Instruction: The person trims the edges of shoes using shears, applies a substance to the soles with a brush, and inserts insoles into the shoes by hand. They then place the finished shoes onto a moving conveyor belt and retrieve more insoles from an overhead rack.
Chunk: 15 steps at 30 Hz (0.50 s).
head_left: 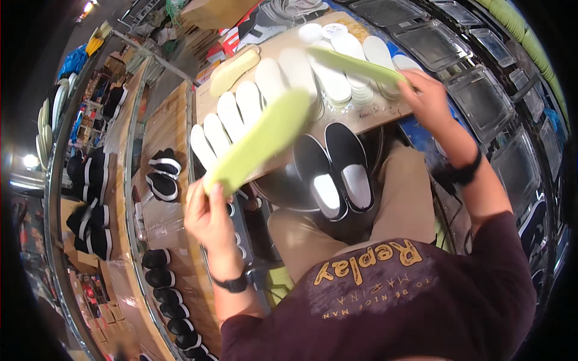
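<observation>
My left hand [208, 210] pinches the heel end of a pale green insole [265, 135], which is blurred by motion and tilted up over the work board. Between the fingers of my right hand [426, 99] is one end of a second green insole [358, 64], seen nearly edge-on above the white insoles. Below the two insoles, a pair of black slip-on shoes [330, 171] rests side by side close to my lap, a white patch showing in each. White insoles [232, 114] lie in a row on the board [355, 123], and several are stacked [337, 84] further right.
A pale yellow insole [235, 71] lies at the board's far left. Left of me, a conveyor [174, 222] with a metal rail carries black shoes [164, 174]. To the right are racks of clear plastic trays [481, 99]. A cardboard box [214, 12] stands behind the board.
</observation>
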Available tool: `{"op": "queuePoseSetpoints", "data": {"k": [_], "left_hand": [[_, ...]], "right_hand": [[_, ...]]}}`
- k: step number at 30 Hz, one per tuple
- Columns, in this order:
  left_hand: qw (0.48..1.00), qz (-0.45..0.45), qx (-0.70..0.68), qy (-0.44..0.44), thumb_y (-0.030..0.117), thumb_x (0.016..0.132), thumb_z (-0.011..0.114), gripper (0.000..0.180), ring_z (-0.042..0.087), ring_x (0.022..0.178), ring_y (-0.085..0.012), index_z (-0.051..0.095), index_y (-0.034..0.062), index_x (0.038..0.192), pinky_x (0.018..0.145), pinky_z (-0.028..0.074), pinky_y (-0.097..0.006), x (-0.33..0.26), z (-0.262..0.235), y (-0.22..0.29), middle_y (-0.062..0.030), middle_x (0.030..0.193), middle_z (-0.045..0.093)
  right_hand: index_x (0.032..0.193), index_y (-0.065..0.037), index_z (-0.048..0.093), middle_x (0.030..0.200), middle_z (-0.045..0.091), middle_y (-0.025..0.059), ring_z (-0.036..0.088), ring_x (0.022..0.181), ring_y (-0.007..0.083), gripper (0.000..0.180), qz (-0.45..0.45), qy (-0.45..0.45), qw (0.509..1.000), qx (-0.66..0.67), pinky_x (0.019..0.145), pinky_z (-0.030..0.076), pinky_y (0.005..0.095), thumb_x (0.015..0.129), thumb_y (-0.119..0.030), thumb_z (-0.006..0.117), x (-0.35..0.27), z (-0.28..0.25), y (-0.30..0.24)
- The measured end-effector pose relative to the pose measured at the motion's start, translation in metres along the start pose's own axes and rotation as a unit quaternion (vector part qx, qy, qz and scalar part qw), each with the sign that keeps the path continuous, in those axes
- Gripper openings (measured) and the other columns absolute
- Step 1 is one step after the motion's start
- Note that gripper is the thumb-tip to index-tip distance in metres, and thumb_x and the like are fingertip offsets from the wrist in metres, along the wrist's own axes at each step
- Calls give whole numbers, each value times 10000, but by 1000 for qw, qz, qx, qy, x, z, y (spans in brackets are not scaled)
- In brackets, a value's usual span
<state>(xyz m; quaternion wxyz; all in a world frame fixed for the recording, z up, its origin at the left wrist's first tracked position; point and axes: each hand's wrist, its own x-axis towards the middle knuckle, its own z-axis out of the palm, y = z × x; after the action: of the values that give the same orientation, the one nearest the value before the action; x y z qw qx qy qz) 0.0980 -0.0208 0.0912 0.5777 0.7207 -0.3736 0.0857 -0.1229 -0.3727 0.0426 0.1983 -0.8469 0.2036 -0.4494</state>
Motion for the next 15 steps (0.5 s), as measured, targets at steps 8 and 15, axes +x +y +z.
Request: {"op": "queuePoseSetpoints", "data": {"k": [8,15], "left_hand": [[955,-279,-76,-63,79,904,645,98,590,661,-68,582,20,858,511,478,-190,-86,-24,18,-37,829,634],[925,36,56,-375,39,735,691,145,609,765,-301,555,42,783,647,501,-389,-121,43,27,-107,795,584]], "right_hand": [[955,19,652,804,644,137,611,718,236,158,216,-125,967,42,665,483,330,844,-77,594,-96,-65,-57],[1029,-19,630,889,583,114,595,782,295,245,-137,-267,948,108,649,500,377,785,-34,644,-142,-25,-127]]}}
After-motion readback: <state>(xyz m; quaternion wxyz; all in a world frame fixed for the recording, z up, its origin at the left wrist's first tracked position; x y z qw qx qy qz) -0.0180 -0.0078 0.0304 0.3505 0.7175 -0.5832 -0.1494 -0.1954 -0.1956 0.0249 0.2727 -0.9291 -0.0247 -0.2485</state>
